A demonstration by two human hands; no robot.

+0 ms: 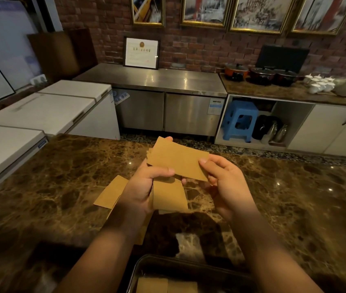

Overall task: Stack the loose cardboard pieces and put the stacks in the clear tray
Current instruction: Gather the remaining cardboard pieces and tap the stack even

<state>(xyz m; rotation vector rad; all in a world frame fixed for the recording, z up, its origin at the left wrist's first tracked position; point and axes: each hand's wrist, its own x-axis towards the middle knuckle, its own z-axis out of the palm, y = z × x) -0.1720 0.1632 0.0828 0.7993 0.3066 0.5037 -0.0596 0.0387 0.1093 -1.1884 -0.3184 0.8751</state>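
- The cardboard stack [178,161] was matt tan paperboard with a flat, unprinted face.
- The loose cardboard pieces [113,192] on the counter had the same dull finish.
- The marble countertop [294,197] was polished brown veined stone, glossy with light spots.
- The clear tray [135,269] looked smooth and shiny at its rim.
- The steel cabinet [163,111] was brushed metal.
- The stool [239,121] was blue plastic.
- The wall [199,47] was rough brick.

The framed certificate [141,53] bears red characters, too blurred to read.
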